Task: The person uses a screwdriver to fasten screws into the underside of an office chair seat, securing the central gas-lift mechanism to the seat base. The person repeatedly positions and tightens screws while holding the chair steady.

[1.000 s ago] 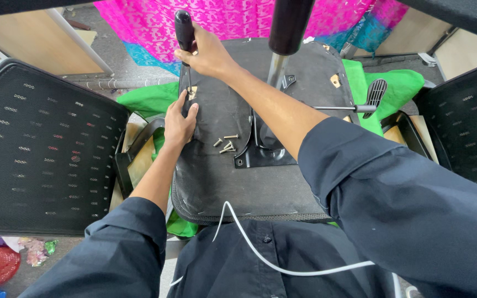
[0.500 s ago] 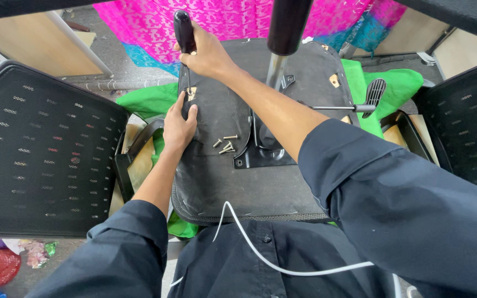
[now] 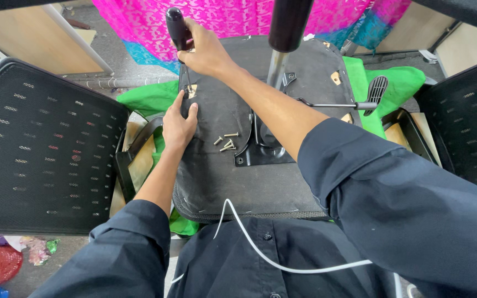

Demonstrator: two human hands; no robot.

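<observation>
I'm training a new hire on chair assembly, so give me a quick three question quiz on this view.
1. True or false: the right hand grips a screwdriver with a black handle.
2. Where do the loose screws lie? A: on the upturned seat base; B: on the green cloth; C: in the left hand.
3. What does the left hand rest on?

Key: 1 true. 2 A. 3 The seat base's left edge, just below the screwdriver tip.
</observation>
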